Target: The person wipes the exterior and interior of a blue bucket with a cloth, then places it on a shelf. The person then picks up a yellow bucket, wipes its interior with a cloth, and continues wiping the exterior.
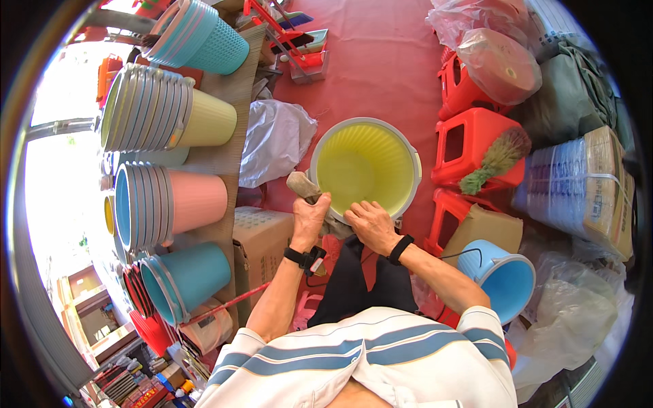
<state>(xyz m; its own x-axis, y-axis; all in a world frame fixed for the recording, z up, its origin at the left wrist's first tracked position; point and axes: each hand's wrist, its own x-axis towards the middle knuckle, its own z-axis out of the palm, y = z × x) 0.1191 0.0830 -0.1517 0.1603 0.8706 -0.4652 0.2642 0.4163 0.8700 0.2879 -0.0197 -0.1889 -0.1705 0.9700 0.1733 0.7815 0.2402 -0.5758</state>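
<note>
Before me stands a yellow plastic bin [363, 166] with a grey rim, its open mouth facing up and nothing visible inside. At its near left side, my left hand [309, 217] grips a grey-brown cloth [303, 186], and one end of it sticks out past the thumb. More of the cloth hangs under the rim between my two hands. My right hand [371, 224] is curled over the near rim, fingertips inside the bin; whether it also pinches the cloth is hidden.
Stacked cream bins [209, 120], pink bins [199, 201] and teal buckets [199, 275] lie sideways along a cardboard-covered shelf at left. Red plastic stools [474, 132], a green-tufted duster [495, 160] and a blue bin [490, 275] line the right. A carton [265, 250] sits by my left arm.
</note>
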